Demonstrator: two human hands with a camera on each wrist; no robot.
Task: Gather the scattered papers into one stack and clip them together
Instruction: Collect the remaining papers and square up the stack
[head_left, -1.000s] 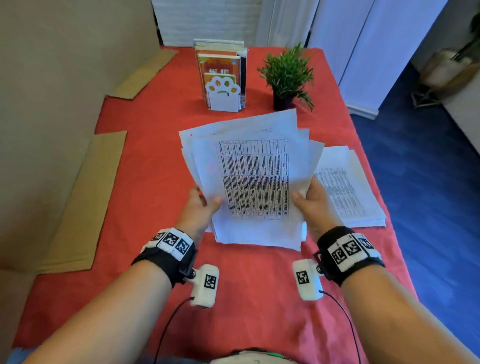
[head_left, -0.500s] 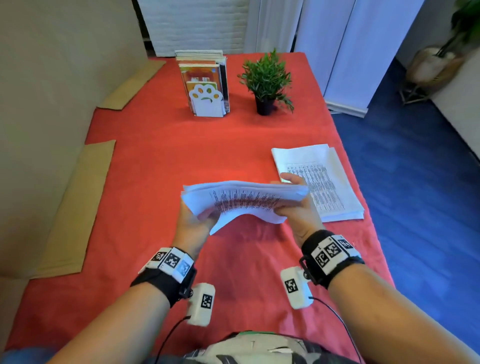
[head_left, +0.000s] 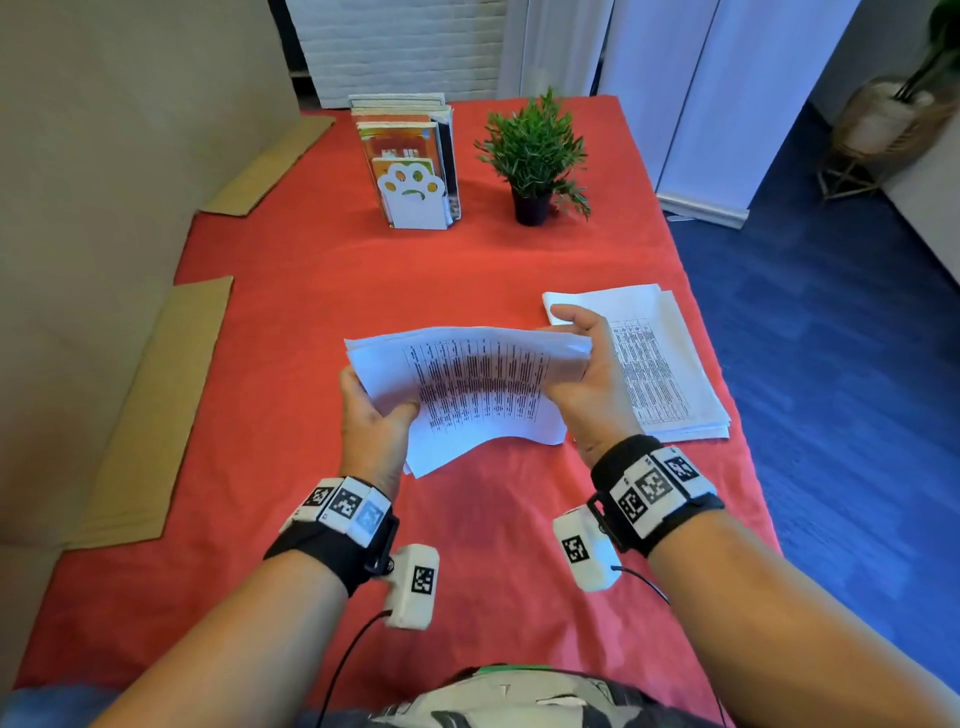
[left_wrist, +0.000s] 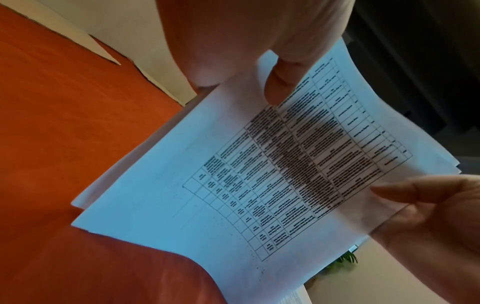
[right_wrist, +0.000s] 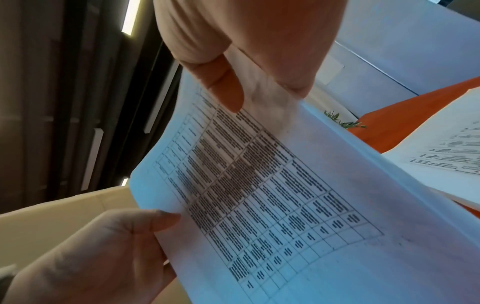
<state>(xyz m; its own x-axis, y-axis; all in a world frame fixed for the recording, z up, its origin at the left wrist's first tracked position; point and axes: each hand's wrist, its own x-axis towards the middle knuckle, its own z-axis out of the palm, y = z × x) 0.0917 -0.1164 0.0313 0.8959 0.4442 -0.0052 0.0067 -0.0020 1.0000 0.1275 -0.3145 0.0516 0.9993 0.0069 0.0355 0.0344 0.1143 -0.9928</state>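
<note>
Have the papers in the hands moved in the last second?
Yes. The held papers have tipped from upright to nearly level above the red table.

Left hand (head_left: 371, 421) and right hand (head_left: 587, 379) both gripping.

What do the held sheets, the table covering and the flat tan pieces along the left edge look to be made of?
Held sheets: thin matte office paper, printed; they bow between the left hand and the right hand.
Table covering: red woven cloth, probably; matte, faintly wrinkled.
Tan pieces: likely plain cardboard; flat, dull brown, straight cut edges.
</note>
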